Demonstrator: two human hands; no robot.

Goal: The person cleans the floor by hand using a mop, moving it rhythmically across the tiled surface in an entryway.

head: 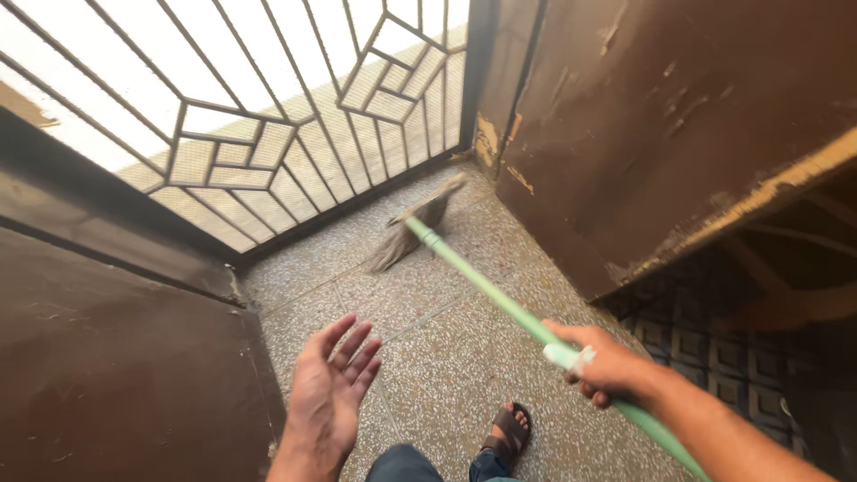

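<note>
- One dark brown panel [107, 357], scuffed and dusty, fills the lower left and stands right against the floor's edge.
- One metal grille gate [268, 134] runs across the top left, its dark bars bent into angular shapes with bright daylight behind.
- One left hand [328, 393] hangs over the floor, palm up and fingers spread wide apart; it grips nothing and touches nothing.
- One speckled terrazzo floor [446, 357], laid in square slabs with thin joints, stretches from the gate down to the person's feet.
- One foot in a brown sandal [509, 433] shows at the bottom edge, planted on the floor between the two hands, with a bit of blue trouser leg beside it.
- One broom: its bristle head [411, 234] lies on the floor near the corner where the gate meets the door, blurred, and its green handle [486, 290] slants down and right from there.
- One right hand [603, 366] is wrapped tight round the handle, fingers curled fully about it where a band of pale tape circles the stick.
- One brown metal door [678, 116], with paint chipped along its edges, stands on the right.
- One patch of dark patterned tiles [714, 348] lies in shadow beneath it.
</note>
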